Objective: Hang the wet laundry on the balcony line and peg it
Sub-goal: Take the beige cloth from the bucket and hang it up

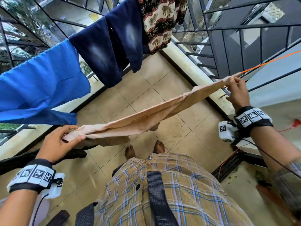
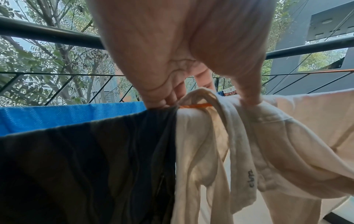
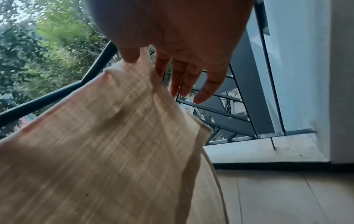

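A beige cloth (image 1: 146, 115) lies stretched along the orange line (image 1: 268, 61) between my two hands. My left hand (image 1: 78, 132) pinches its near end between thumb and fingers. In the left wrist view the thumb (image 2: 249, 98) presses on the beige cloth (image 2: 287, 136), and a short bit of orange line (image 2: 195, 105) shows beside a dark garment (image 2: 86, 166). My right hand (image 1: 228, 80) pinches the far corner at the line. The right wrist view shows that right hand (image 3: 146, 65) holding the beige cloth (image 3: 95, 144) with thumb and forefinger, the other fingers straight. No peg is visible.
A bright blue cloth (image 1: 40, 82), dark jeans (image 1: 105, 51) and an elephant-print cloth (image 1: 161, 22) hang further out. A metal grille (image 1: 211, 62) and a low ledge (image 1: 187, 62) enclose the tiled floor (image 1: 146, 82). Something small and red (image 1: 297, 123) hangs at the right wall.
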A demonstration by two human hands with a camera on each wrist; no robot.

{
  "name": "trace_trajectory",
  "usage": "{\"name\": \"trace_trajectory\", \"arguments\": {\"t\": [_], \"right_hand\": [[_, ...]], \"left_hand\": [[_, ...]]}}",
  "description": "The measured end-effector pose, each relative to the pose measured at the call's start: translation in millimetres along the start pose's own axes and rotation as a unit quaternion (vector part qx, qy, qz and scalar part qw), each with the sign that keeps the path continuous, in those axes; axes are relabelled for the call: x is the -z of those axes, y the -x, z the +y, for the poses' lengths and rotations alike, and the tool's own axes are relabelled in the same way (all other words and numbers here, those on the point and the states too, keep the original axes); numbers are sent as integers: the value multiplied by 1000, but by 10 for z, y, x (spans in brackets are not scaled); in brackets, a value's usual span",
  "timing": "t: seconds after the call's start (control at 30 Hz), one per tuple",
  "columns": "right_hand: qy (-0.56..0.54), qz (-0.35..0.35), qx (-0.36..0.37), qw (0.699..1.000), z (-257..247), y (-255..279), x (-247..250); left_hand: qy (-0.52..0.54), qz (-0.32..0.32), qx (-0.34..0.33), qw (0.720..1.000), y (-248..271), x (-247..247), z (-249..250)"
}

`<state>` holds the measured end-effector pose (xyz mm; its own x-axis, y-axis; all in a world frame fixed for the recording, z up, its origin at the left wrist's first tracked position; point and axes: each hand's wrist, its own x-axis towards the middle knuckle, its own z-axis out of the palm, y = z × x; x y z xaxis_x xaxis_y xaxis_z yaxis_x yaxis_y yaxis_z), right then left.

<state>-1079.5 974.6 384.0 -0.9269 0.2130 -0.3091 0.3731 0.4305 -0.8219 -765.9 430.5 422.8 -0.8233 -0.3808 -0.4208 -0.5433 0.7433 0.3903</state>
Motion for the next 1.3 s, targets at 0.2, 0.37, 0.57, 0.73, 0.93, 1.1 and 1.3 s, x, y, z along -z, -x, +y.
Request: {"name": "trace_trajectory", "arguments": {"t": [0.2, 0.37, 0.57, 0.73, 0.93, 1.1, 1.3], "right_hand": [[10, 64, 70, 995, 107, -118, 64], [99, 170, 116, 974, -563, 105, 405], [320, 95, 106, 937, -1439, -1059, 880], [376, 6, 133, 917, -1886, -991, 549], [490, -58, 77, 866, -1539, -655, 157], [472, -218, 160, 839, -1065, -269, 105], [488, -257, 224, 804, -916, -23, 134]], "left_hand": [[12, 10, -61, 998, -35, 56, -84], [57, 38, -79, 995, -2, 81, -100], [29, 29, -36, 999, -109, 52, -180], [51, 57, 4, 997, -127, 79, -110], [72, 32, 8, 997, -64, 13, -33], [100, 31, 19, 994, -60, 27, -75], [76, 2, -25, 997, -91, 81, -18]]}}
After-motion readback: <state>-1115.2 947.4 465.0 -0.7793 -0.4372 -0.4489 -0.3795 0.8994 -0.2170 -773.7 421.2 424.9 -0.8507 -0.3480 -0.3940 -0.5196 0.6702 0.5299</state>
